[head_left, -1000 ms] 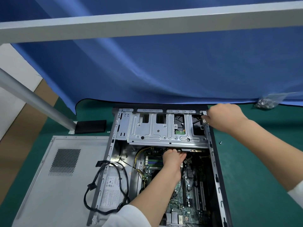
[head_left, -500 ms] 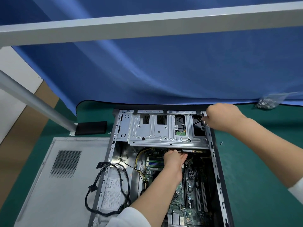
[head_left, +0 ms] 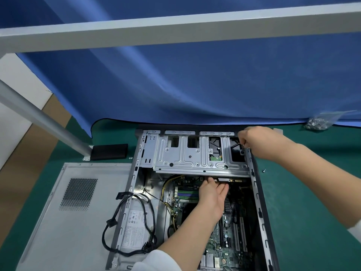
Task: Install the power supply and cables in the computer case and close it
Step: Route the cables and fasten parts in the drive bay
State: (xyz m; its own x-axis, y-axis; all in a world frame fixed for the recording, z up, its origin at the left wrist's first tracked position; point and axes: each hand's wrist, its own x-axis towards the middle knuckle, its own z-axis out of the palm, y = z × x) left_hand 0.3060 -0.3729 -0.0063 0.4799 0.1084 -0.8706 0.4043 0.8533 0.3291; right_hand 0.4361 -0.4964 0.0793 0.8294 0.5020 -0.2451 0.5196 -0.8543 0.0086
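Observation:
The open computer case lies on its side on a green mat. The power supply sits in its near left corner, and its black cables loop out over the case edge. My left hand reaches over the motherboard, straight fingers touching under the front edge of the metal drive cage; the fingertips are partly hidden. My right hand is at the cage's far right corner, fingers curled and pinching a thin black cable.
The grey side panel lies flat left of the case. A black block sits behind it by a metal pole. A loose screw lies right of the case, and a bag of screws is at the far right. A blue cloth hangs behind.
My left hand's fingers have straightened and spread under the cage edge. My right hand has stayed at the far right corner.

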